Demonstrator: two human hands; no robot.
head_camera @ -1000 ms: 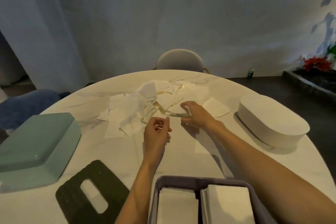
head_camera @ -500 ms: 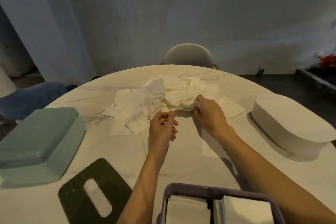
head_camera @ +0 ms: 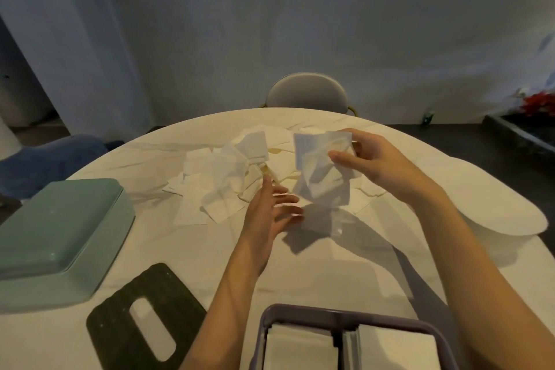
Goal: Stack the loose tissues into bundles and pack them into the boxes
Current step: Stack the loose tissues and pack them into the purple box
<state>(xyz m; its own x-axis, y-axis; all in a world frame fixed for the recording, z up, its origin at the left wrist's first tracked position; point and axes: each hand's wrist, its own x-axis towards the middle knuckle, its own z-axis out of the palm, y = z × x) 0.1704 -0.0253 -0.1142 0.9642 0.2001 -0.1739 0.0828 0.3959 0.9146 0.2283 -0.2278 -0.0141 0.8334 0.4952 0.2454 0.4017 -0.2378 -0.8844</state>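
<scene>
Tissue point(head_camera: 319, 171) pinched by right hand point(head_camera: 372, 159), lifted above pile point(head_camera: 228, 186).

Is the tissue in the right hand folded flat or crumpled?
Crumpled. The tissue hangs creased from the right hand, lifted above the table.

This looks like a home dining area. A round marble-patterned table point(head_camera: 150, 255) stands before a long pale curtain point(head_camera: 270, 24) that covers the whole far wall. A grey upholstered chair point(head_camera: 307, 90) is pushed in at the far side, and a blue cushioned seat point(head_camera: 45, 159) sits at the left. At the far right, red flowers point(head_camera: 537, 102) stand by a dark planter point(head_camera: 519, 135) on the dark floor.
</scene>
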